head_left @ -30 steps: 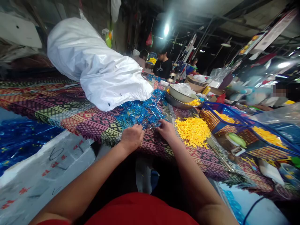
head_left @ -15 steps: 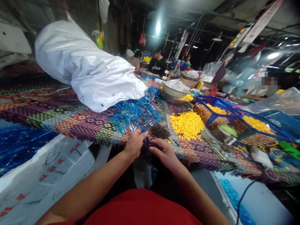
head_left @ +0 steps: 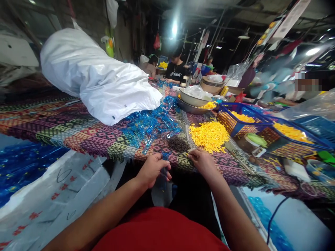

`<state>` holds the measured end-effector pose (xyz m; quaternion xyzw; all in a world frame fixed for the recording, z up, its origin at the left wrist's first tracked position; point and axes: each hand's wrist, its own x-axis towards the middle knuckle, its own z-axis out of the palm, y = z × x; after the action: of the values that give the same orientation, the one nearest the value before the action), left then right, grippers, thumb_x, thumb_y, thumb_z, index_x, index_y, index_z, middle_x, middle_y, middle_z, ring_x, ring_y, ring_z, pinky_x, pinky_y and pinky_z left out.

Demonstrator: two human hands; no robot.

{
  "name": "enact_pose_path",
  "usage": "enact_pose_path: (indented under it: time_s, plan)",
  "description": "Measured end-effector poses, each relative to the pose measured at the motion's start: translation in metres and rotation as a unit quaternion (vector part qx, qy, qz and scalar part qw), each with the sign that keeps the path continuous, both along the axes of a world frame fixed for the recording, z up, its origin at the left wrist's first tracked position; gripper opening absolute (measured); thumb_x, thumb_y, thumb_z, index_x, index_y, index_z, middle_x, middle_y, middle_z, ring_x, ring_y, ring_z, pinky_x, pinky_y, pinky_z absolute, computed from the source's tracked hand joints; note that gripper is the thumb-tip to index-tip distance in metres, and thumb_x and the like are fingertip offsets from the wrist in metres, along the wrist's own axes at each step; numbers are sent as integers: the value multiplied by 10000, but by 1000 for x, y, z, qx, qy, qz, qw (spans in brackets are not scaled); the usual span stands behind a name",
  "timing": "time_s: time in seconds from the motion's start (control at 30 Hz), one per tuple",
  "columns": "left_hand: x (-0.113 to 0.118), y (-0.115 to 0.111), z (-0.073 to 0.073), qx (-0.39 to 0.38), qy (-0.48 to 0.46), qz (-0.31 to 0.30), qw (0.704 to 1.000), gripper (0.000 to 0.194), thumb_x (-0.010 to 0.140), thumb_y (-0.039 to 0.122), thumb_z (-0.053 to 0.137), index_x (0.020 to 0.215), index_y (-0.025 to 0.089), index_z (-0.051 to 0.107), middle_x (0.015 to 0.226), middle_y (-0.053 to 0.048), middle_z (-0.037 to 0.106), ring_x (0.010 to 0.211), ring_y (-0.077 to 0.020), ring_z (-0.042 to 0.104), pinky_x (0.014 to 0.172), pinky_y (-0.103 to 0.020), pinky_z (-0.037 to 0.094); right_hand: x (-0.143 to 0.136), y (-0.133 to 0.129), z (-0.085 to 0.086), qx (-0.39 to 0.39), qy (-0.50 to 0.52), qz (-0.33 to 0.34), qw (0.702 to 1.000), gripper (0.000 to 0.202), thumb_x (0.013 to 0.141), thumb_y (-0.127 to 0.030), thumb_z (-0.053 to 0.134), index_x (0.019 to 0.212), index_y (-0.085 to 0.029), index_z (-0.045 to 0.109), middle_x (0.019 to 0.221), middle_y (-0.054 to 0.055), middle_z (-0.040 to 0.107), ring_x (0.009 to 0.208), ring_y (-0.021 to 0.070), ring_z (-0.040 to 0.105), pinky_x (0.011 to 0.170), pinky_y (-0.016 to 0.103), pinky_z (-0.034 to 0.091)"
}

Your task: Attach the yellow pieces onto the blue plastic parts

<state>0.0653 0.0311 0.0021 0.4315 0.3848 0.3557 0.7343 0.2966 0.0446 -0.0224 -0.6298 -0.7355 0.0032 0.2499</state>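
Note:
My left hand point(head_left: 154, 170) is closed round a translucent blue plastic piece point(head_left: 164, 170), held upright just off the table's front edge. Its exact kind cannot be made out. At the cloth's edge, my right hand point(head_left: 201, 161) pinches with its fingertips at a small yellow plastic piece point(head_left: 188, 153), mostly covered by the fingers. Just beyond that hand lies a heap of yellow plastic pieces point(head_left: 209, 135). A pile of tiny dark parts point(head_left: 178, 143) sits between the two hands. Farther left, more clear blue plastic pieces point(head_left: 149, 127) are spread in a loose heap.
A big white sack point(head_left: 104, 76) lies across the patterned tablecloth point(head_left: 96, 134). To the right stand blue baskets point(head_left: 237, 130) of yellow pieces, with stacked metal bowls point(head_left: 192, 104) behind. A foam box point(head_left: 65, 195) is at lower left. Co-workers point(head_left: 176, 69) sit at the far end.
My left hand has drawn slightly back and down with the blue piece. My right hand has left it and moved right, to the small yellow piece near the heap.

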Motion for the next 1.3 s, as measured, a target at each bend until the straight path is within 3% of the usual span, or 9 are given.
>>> enact_pose_path:
  time_s: [0.2,0.37,0.67,0.93,1.03,1.13,1.3]
  plan:
    - [0,-9,-2,31,45,-1,998,95,664,171,544,749,152,506,648,-12,598,450,-139,593,418,-260,483,-44,-21,24,27,180,119,976,141,828,-261,525,790,-208,650,745,37,639,711,157,592,649,271,471]
    - [0,-11,-5,48,61,-8,997,76,655,139,521,728,144,543,617,-9,591,439,-134,581,409,-236,461,-77,-29,28,63,169,167,969,157,841,-257,525,777,-206,659,751,43,636,710,153,590,635,265,474]
    - [-5,-16,-6,46,49,-3,998,49,661,131,474,646,155,515,493,14,545,385,-136,548,368,-226,427,-82,-30,19,84,69,233,966,203,872,-188,450,862,-196,652,813,71,611,756,160,572,672,273,468]
    - [-6,-12,-8,54,54,11,997,115,753,243,450,684,160,490,517,22,531,357,-130,535,320,-225,416,-86,-27,11,92,134,280,946,262,866,-134,423,1046,-204,601,909,83,583,816,169,561,671,294,478]
    - [-7,-11,-9,40,66,26,997,171,779,305,445,684,164,466,521,30,517,327,-126,519,278,-210,380,-77,-17,10,64,177,252,949,225,867,-154,447,1000,-208,620,904,65,583,815,154,568,677,272,475]
    - [-10,-8,-9,30,59,23,998,206,787,316,438,654,159,454,510,20,513,325,-128,523,273,-199,366,-58,1,9,71,170,141,973,129,835,-200,517,847,-182,645,788,47,583,736,154,561,660,272,458]
    - [-14,-5,-9,18,51,21,998,232,788,327,441,633,153,457,491,14,508,328,-129,525,275,-192,363,-46,25,9,22,-31,63,997,194,841,-251,512,743,-186,665,750,46,571,715,155,525,648,258,404]
